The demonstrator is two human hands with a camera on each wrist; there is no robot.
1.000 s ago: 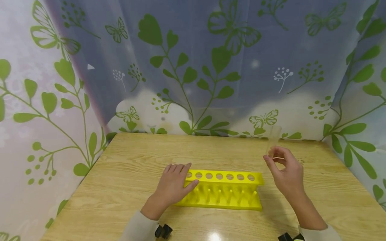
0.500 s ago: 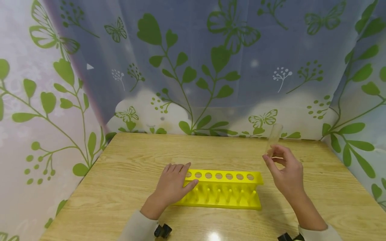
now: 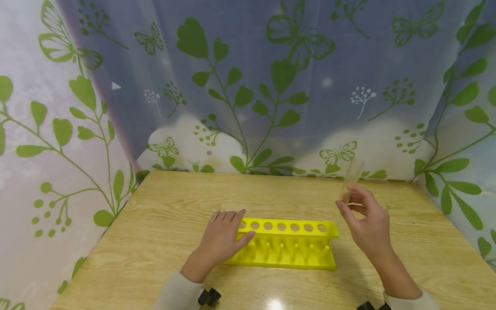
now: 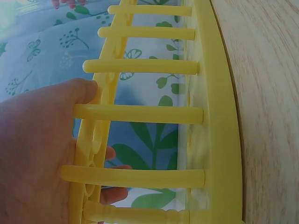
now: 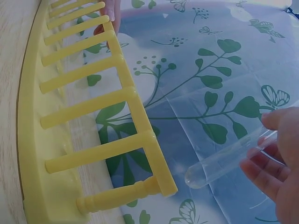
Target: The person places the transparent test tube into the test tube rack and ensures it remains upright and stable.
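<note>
Yellow test-tube rack (image 3: 286, 236) gripped in left hand (image 3: 223, 237), right hand (image 3: 370, 221) sensibly pinches the likely light, slick, fragile test tube (image 5: 219, 162) mid-length.

Head view facing forward-down, close wrist views, rack (image 3: 288, 234) shared

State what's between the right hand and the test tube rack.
Right wrist view: the clear test tube, rounded end toward the rack, then a bare gap.
</note>
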